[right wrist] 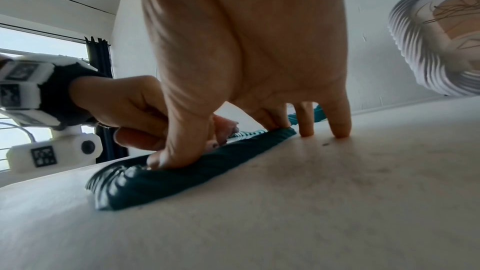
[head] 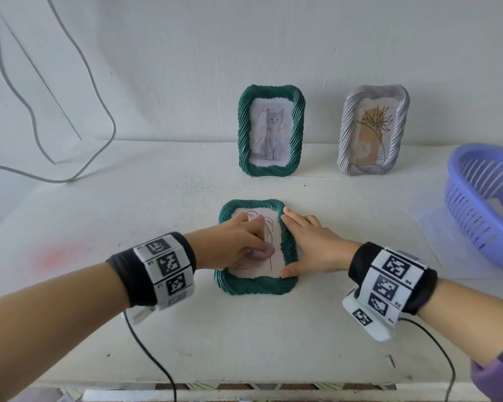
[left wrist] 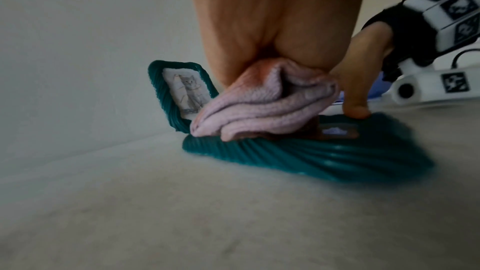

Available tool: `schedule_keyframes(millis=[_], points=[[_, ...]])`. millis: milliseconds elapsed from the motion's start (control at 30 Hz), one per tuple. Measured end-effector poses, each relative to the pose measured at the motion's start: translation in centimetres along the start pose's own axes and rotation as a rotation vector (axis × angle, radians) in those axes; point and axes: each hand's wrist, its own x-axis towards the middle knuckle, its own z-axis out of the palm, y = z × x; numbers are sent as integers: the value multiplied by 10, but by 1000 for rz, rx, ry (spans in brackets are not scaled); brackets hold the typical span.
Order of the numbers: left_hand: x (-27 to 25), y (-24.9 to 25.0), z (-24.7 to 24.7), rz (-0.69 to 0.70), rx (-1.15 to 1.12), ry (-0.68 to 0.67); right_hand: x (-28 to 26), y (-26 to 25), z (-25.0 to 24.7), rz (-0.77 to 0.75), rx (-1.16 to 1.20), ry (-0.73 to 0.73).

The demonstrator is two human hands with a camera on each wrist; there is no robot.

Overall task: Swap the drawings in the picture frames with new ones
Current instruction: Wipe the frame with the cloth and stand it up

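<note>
A green twisted-rim picture frame (head: pixel 256 285) lies flat on the white table, face up, with a line drawing of a plant (head: pixel 269 227) in it. My left hand (head: pixel 238 242) grips a bunched pink cloth (left wrist: pixel 265 106) and presses it on the frame's glass. My right hand (head: pixel 311 245) lies flat along the frame's right rim (right wrist: pixel 207 178), thumb on the near corner, fingers straight. A second green frame (head: pixel 271 130) with a cat picture and a white frame (head: pixel 372 130) with a plant drawing stand upright against the wall.
A purple slotted plastic basket (head: pixel 482 204) sits at the right edge of the table, on a clear plastic sheet (head: pixel 442 236). Grey cables (head: pixel 70 117) hang along the wall at the left. Wrist-camera cords trail off the table's front edge.
</note>
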Motion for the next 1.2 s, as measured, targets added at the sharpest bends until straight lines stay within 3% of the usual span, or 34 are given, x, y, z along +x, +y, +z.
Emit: schedule_keyframes(millis=[200,267,433,600,667,733,867,967,1067,1200], points=[[20,-24,-13,-200,120,73,2,0,0,0,-5,3],[27,-8,-5,-154,120,80,1,1,0,3,-2,11],[1,19,19,122,-18,121,2,0,1,7,0,18],[-2,-8,6,7,55,95,2,0,1,8,5,10],[2,-8,5,-38,68,153,1,0,0,8,10,13],[4,5,11,6,75,216,0,-1,0,7,10,13],[-9,30,22,24,-113,78,0,-2,1,9,13,17],[-15,10,13,16,-10,113,0,-2,0,12,15,11],[-11,-10,1,-97,80,134,-1,-1,0,9,30,15],[-13,-1,8,14,-8,244,0,0,0,10,34,8]])
